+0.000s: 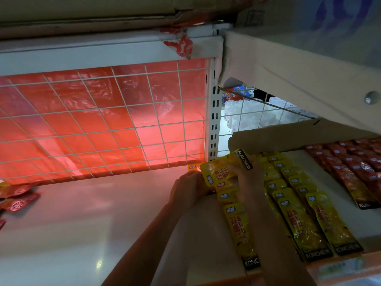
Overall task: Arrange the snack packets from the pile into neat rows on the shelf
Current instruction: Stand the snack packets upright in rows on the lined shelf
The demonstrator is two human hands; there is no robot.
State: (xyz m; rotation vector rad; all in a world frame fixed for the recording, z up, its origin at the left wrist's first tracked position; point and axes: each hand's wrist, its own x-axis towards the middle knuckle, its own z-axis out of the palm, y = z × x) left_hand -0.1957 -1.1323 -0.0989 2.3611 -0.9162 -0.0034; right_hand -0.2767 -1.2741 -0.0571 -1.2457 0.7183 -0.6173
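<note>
Shelf front: yellow rows laid, leftmost one part-built. Fingers of my left hand and right hand grip one yellow packet, tilted, at that row's back end. Step: placing. Next: lay it flat, overlapped, edges aligned. Red rows at right; loose red pile far left, near the wire grid.
</note>
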